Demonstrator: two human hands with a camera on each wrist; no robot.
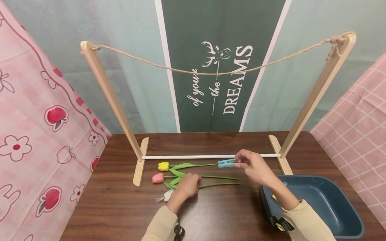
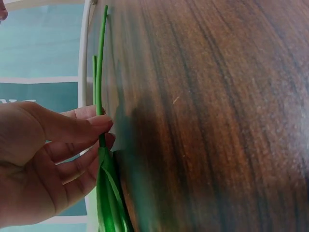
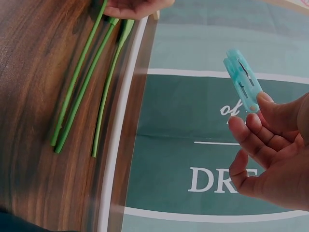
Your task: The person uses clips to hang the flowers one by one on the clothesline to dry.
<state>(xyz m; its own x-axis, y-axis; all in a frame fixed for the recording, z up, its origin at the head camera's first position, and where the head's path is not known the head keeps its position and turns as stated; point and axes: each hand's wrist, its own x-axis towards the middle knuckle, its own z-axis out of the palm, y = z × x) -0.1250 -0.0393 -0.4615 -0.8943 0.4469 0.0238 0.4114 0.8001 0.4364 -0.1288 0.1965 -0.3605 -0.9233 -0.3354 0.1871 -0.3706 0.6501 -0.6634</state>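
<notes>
My right hand (image 1: 254,167) holds a light blue clothespin (image 3: 242,81) by one end, between thumb and fingers. In the head view the clothespin appears near the stem end of the yellow tulip (image 1: 164,166); the right wrist view shows it apart from the stems. My left hand (image 1: 188,186) pinches a green stem (image 2: 100,72) between thumb and fingers, just above its leaves (image 2: 111,198). It seems to be the stem of the white flower (image 1: 168,195), though the hand hides part of it. Between these two flowers lies a pink tulip (image 1: 158,178).
A wooden stand (image 1: 117,103) with a sagging twine rope (image 1: 193,72) rises behind the flowers, its white bottom rod (image 1: 187,157) close by them. At the right, a dark blue basin (image 1: 325,204) sits on the brown table (image 1: 223,214), partly under my right forearm.
</notes>
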